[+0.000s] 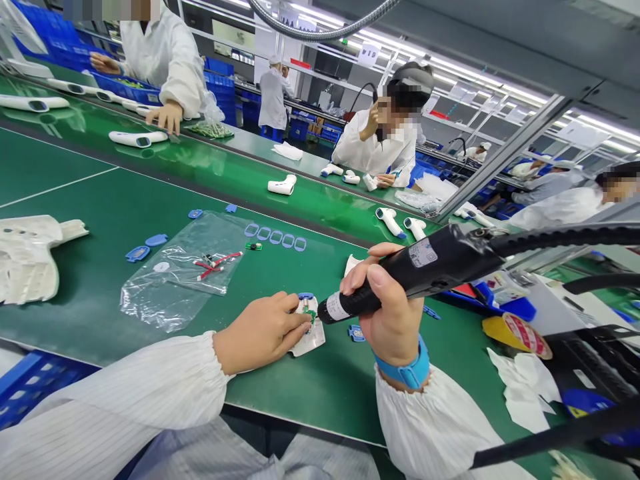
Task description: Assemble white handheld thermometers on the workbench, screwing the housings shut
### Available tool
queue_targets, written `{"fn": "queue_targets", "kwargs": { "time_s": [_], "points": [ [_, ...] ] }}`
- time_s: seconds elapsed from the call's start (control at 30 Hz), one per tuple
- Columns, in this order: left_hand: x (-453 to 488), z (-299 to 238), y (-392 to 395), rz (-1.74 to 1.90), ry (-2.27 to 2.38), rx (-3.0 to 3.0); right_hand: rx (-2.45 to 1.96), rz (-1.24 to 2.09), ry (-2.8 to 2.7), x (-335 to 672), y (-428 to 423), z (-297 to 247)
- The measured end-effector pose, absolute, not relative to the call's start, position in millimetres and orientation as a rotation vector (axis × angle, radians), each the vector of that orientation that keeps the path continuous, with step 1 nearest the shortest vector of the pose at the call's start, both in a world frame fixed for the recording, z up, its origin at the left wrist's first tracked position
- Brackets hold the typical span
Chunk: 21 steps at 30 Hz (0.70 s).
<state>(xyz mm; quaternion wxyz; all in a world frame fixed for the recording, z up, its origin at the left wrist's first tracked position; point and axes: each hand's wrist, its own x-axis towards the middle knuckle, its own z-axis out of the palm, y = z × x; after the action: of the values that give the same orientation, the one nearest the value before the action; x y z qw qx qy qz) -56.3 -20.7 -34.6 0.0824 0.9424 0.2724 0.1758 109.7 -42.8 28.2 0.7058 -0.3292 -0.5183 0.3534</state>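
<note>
My left hand (263, 331) presses a small white plastic part (311, 333) flat on the green mat, fingers closed over its edge. A small green circuit board sits on that part, next to my fingertips. My right hand (387, 303) is wrapped round a black electric screwdriver (410, 270), whose tip points down-left at the part. A thick black cable runs from the tool's rear to the right. A blue wrist strap (407, 370) circles my right wrist.
A clear plastic bag (185, 270) with red wires lies left of the part, with small blue pieces (275, 237) and a white housing shell (27, 257) nearby. Tape roll (517, 332) and white paper scraps lie at right. Other workers sit beyond a conveyor (225, 170) carrying white thermometer bodies.
</note>
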Motion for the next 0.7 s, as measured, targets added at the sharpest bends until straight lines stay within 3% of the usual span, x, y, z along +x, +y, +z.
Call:
{"fn": "queue_targets", "kwargs": {
  "time_s": [0.7],
  "points": [
    [-55.0,-36.1,-19.9,0.492,0.816,2.813,-0.819,0.901,-1.277,98.2,-29.6,26.6]
  ]
}}
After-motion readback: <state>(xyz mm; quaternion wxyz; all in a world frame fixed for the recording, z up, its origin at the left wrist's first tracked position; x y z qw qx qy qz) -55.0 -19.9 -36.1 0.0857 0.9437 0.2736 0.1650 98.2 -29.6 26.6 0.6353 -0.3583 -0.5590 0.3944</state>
